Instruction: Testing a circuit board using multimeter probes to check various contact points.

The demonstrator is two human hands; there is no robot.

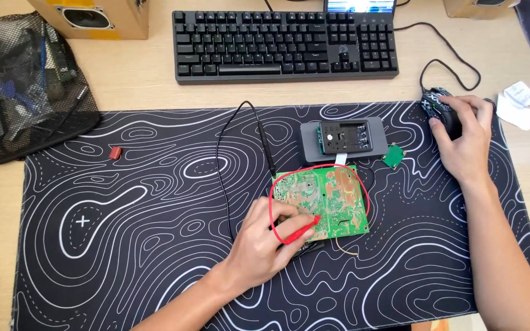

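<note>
Circuit board [326, 199], green, lies mid-mat [124, 245] on the desk [142, 86], just near of a grey meter [343, 138]. Left hand [265, 239] grip clenched around a red probe [299, 232] touching the board. Right hand [466, 138] rests curled over a black mouse [440, 104], far right.

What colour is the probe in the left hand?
Red probe, with a red lead; head view shows it in the left hand.

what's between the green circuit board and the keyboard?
In the head view, a grey meter body lies on the mat between the green circuit board and the keyboard, with a strip of bare wooden desk beyond it.
</note>
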